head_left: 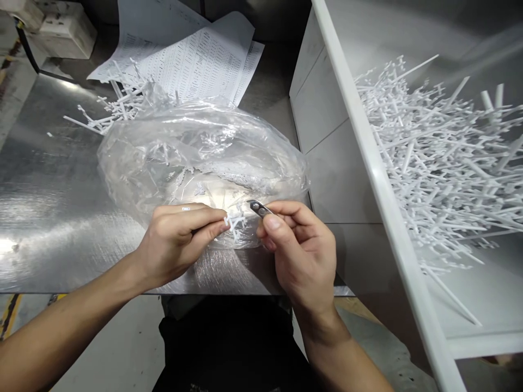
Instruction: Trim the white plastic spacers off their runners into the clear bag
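My left hand [175,237] pinches a small branched white plastic piece [234,224] between thumb and fingertips. Just to its right, my right hand [302,245] is closed round a small metal clipper-like tool [260,209], whose tip points left toward the piece without touching it. Beneath and behind both hands lies a clear plastic bag [204,130], its mouth spread toward me, with small pieces inside. A tiny light-coloured bit [186,209] rests on the back of my left hand.
White branched sprues [122,100] are heaped behind the bag, beside printed sheets [208,54]. A white bin [378,174] full of sprues [445,158] stands right. A white socket box [65,30] is at the back left of the metal table [53,201].
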Demonstrator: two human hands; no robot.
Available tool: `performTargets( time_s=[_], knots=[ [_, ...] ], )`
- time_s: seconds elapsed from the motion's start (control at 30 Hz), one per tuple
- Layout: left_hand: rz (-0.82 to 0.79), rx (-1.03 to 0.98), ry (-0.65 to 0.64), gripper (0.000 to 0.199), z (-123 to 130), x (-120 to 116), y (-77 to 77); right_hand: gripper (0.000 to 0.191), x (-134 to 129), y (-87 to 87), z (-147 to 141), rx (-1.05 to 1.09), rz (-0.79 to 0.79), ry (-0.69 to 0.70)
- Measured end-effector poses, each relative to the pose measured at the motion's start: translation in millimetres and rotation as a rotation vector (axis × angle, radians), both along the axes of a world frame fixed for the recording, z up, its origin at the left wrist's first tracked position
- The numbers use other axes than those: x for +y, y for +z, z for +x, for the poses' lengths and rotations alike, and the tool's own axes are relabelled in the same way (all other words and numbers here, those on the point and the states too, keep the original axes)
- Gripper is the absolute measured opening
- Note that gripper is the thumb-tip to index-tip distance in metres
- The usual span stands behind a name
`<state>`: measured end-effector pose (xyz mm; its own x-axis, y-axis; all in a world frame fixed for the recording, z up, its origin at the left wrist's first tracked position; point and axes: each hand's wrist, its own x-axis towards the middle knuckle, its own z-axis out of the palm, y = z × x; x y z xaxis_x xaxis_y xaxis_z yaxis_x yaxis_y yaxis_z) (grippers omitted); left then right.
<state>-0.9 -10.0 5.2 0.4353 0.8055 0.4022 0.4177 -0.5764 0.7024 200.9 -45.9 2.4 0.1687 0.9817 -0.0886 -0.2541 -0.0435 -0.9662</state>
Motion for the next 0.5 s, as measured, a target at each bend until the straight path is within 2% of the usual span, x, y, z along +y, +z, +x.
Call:
performTargets(
  time_s=[0.23,0.37,0.5],
  knots=[
    [-0.028,-0.025,0.003,0.014,-1.1,0.2,-0.8,0.012,-6.1,6.0,1.3,-0.079,0.057,0.046],
    [-0.01,-0.049,0.025,0.007,-0.9,-2.3,-3.1,0.009,-4.4,6.6,1.6,-0.05,0.049,0.043],
    [-0.046,-0.037,0.018,0.011,-1.1,-3.7,-3.5,0.009,-2.7,7.5,0.8,-0.056,0.04,0.05]
  ],
)
